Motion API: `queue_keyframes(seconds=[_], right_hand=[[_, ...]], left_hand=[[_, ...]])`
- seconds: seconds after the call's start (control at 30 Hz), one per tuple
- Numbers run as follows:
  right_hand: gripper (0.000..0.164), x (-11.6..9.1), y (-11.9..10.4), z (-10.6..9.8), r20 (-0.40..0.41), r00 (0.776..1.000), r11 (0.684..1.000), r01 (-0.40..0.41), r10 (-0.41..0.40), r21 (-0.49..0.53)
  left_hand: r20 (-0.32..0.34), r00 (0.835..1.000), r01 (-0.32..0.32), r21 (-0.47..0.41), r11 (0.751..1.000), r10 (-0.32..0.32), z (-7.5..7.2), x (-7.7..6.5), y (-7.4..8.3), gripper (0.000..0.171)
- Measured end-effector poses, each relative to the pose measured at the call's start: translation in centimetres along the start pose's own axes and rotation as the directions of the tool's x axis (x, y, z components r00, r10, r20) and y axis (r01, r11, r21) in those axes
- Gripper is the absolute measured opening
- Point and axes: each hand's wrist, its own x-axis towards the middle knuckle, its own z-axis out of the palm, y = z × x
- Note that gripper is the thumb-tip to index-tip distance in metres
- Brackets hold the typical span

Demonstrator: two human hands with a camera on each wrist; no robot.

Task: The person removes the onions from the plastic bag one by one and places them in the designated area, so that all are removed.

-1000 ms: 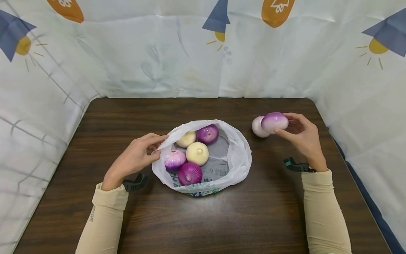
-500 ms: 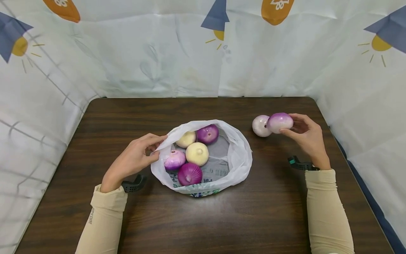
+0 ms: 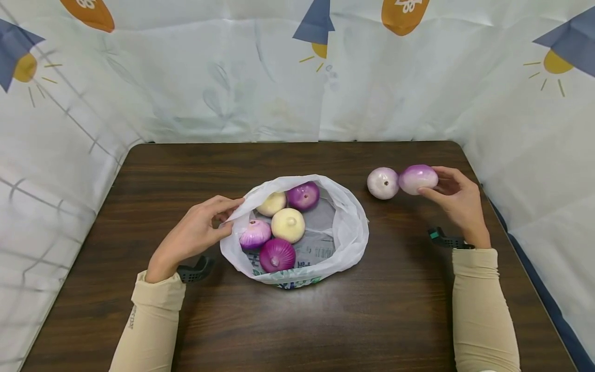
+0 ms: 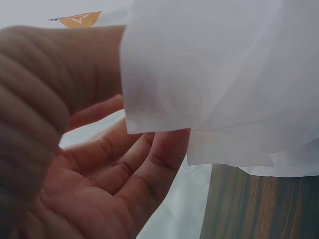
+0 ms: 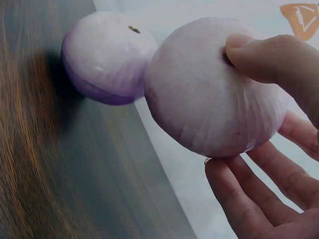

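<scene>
Head view: pinching, with left hand (image 3: 197, 227), the rim of a round-mouthed white plastic bag with green-blue print (image 3: 354, 232) at its nine o'clock. Holding glossy purple-and-white round onion (image 3: 418, 179) in right hand (image 3: 457, 199), out at bag's two o'clock; not showing whether clear of dark-brown wood-grain table (image 3: 325, 330). Showing pale lilac-white round onion (image 3: 382, 183) on table, at held onion's nine o'clock, close enough to be touching; cannot tell. Containing in bag: cream-yellow round onion (image 3: 288, 225) near middle, second cream-yellow round onion (image 3: 271, 205) at eleven, smooth dark-purple onion (image 3: 303, 197) at twelve, streaked pink-purple onion (image 3: 255, 234) at nine, ribbed magenta onion (image 3: 277, 255) at seven. Wearing beige sleeves (image 3: 483, 305), black wristbands (image 3: 448, 240).

Left wrist view: curving left-hand fingers at seven o'clock, against bag film; filling two o'clock with film, hiding thumb tip.

Right wrist view: gripping same onion at two o'clock, pressing thumb over dark spot, spreading fingers underneath; showing lilac-white onion at eleven, table at eight.
</scene>
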Motion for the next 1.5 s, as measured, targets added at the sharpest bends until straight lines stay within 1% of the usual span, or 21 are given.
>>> queue_keyframes(seconds=[0.27,0.6,0.77,1.03,1.3,1.5], right_hand=[[0.058,0.2,0.5,-0.5,0.007,0.999,0.999,-0.032,0.032,-0.023],[0.059,0.0,1.4,-0.9,0.065,0.995,0.997,-0.07,0.071,-0.019],[0.059,0.1,1.8,-0.8,0.084,0.994,0.996,-0.065,0.07,-0.06],[0.06,0.2,2.5,-1.0,0.11,0.986,0.986,-0.108,0.122,-0.127],[0.06,0.1,2.7,-1.0,0.125,0.981,0.98,-0.126,0.146,-0.152],[0.06,0.0,2.7,-1.0,0.129,0.981,0.978,-0.122,0.145,-0.167]], left_hand=[[-0.003,1.0,0.001,0.008,1.0,-0.001,0.1,0.0,-0.1,0.051],[-0.003,1.0,0.005,0.01,1.0,-0.005,0.0,0.0,0.0,0.051],[-0.001,1.0,0.007,0.015,1.0,-0.007,0.0,0.0,0.1,0.051],[-0.004,1.0,-0.002,0.018,1.0,0.003,0.0,-0.1,0.1,0.051],[0.004,1.0,0.004,0.013,1.0,-0.005,0.0,0.0,0.1,0.052],[0.003,1.0,0.002,0.01,1.0,-0.002,0.0,0.0,0.1,0.052]])
